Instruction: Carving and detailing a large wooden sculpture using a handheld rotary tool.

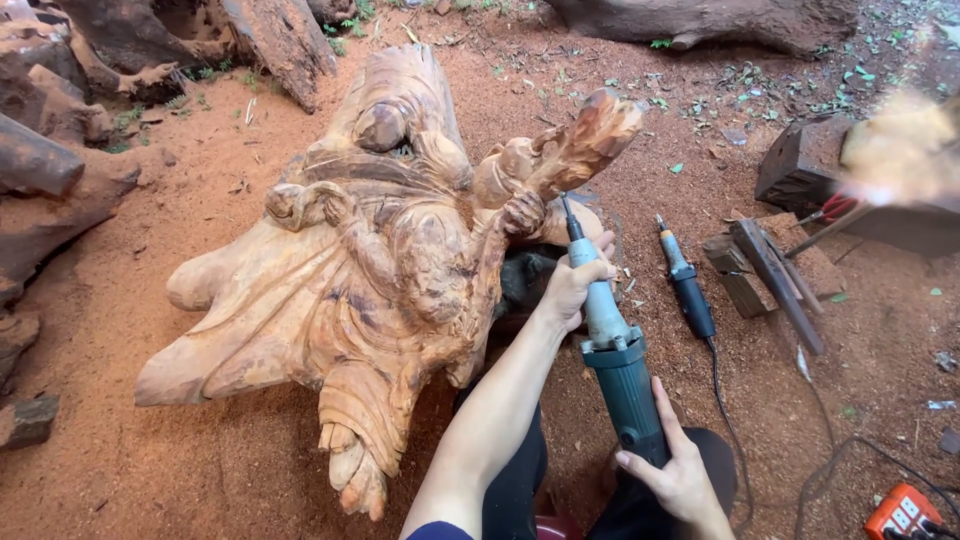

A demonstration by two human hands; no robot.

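While my left hand [578,283] wraps around the slim silver neck of the die grinder [612,345], fingers closed tight on it, my right hand [678,468] is clamped on the teal body further back, near my knee. So both hands are shut on the one tool, left forward, right behind. The grinder's long axis runs from lower right up to upper left, and its thin bit [566,212] points away from me, up toward the carving.

That's the relation I'm watching: the bit tip sits right beside the small clenched wooden fist [522,212] on the wood sculpture [380,260], just under the raised club-like limb [585,140]. I can't tell whether the tip is touching the wood or a hair clear of it. My left hand is the nearer one to the work, almost against the sculpture's flank.

Moving outward, the sculpture itself lies long across the red sawdust ground [150,470], its bare carved foot [355,475] down toward me and the head end up and away. To my right, a second grinder [685,285] lies on the ground, roughly parallel to mine, its black cable [725,410] trailing back. Just past it, a few dark wooden blocks [770,270] lie stacked. At the lower right corner there's an orange power box [900,512], with a cable running to it. Rough logs [60,130] sit at the left edge. No containers in view that I can make out.
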